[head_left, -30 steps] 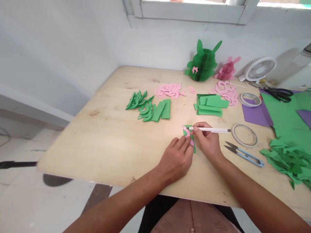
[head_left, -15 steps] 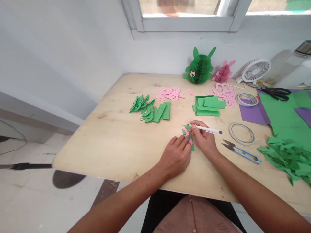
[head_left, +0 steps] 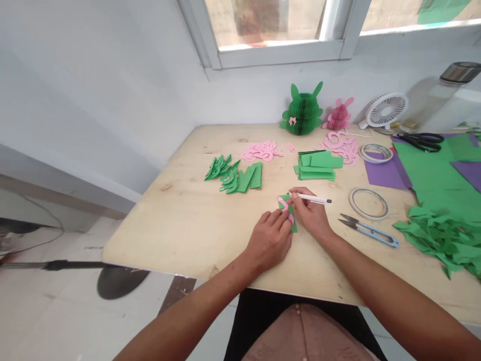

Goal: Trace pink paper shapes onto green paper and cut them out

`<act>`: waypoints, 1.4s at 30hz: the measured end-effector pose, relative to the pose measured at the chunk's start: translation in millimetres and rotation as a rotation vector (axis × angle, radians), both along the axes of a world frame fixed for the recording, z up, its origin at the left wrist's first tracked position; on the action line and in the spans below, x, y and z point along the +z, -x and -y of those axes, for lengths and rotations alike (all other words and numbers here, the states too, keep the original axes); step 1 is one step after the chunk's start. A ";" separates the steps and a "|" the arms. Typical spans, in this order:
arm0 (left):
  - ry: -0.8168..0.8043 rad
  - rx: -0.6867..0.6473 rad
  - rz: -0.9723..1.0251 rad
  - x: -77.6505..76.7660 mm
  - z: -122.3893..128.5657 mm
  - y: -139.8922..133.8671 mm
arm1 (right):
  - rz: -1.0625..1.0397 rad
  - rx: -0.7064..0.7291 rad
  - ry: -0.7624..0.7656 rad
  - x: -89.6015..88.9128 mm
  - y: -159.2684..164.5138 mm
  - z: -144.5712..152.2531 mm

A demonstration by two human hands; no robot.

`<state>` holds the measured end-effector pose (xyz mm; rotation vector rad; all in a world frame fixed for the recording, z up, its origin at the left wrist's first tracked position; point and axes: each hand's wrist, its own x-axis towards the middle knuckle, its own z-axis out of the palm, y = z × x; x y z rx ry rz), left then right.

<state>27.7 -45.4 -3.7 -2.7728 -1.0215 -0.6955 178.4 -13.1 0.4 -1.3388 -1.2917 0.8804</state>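
In the head view, my right hand [head_left: 311, 214] grips a white pen [head_left: 313, 198], its tip at the upper edge of a small green paper piece [head_left: 294, 226]. On that piece lies a curvy pink paper cutout [head_left: 282, 203]. My left hand [head_left: 268, 238] rests over the cutout and the green piece, fingers laid on them and pressing them to the table; part of both is hidden under the fingers. To the right of my right hand are blue thread snips [head_left: 370, 232] and a roll of tape [head_left: 369, 203].
Green cutouts [head_left: 218, 168], pink cutouts [head_left: 261, 150] and stacked green strips [head_left: 319, 165] lie farther back on the wooden table [head_left: 180, 225]. Behind them stand a green honeycomb-paper figure [head_left: 302, 113], a pink one [head_left: 338, 116] and a fan [head_left: 386, 110]. Green scraps [head_left: 439, 240] and black scissors [head_left: 421, 141] are at right.
The view has shifted slightly, so the scene sits a little differently in the picture. Both hands stay on the same paper, and the pen tip remains near its upper edge.
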 end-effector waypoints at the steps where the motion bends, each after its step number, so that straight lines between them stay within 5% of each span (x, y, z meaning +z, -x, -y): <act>1: 0.001 -0.001 0.001 -0.2 -0.2 0.0 | 0.005 0.004 -0.006 -0.9 -0.5 -0.1; 18: 0.133 -0.027 0.040 3.9 -2.8 1.2 | 0.465 0.083 -0.078 0.5 -3.6 10.0; 29: 0.279 0.052 0.123 6.4 -6.3 5.5 | 0.435 0.130 -0.186 0.0 -9.5 12.1; 42: 0.257 0.071 0.082 5.7 -6.1 3.9 | 0.569 0.171 -0.086 8.1 -14.5 10.8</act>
